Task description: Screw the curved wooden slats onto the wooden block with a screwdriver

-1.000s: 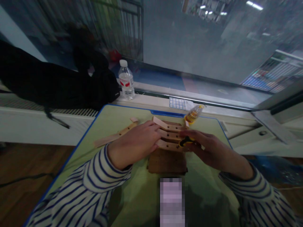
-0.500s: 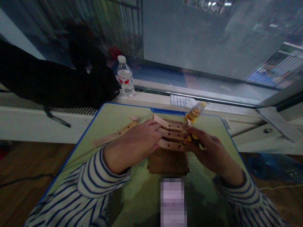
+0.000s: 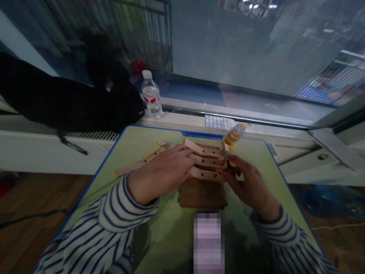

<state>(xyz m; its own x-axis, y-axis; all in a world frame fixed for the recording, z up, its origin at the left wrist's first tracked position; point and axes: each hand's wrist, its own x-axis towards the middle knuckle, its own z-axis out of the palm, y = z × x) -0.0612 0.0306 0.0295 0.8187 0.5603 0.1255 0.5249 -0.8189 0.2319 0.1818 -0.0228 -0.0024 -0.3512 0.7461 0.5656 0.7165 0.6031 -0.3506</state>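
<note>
Curved wooden slats with drilled holes [image 3: 203, 161] lie side by side over a brown wooden block [image 3: 202, 194] on the small table. My left hand [image 3: 164, 167] is closed around their left ends, and its fingertips are partly hidden. Pinched at the slats' right ends by my right hand [image 3: 252, 182] is a short yellow-and-black screwdriver [image 3: 230, 165]. Its tip is near the nearest slat's right hole, but contact is too small to make out. Left of my left hand lies another wooden piece [image 3: 129, 167], partly covered by that hand.
A clear container with a yellow rim [image 3: 235, 134] lies tilted at the table's back right. A phone-shaped pixelated object [image 3: 208, 243] is at the near edge. Behind the table [image 3: 165, 133], a water bottle [image 3: 152, 97] and a black bag [image 3: 122, 102] stand on the sill.
My right hand has turned and shifted slightly left around the screwdriver, whose handle shows less now. The left hand keeps its hold on the slats.
</note>
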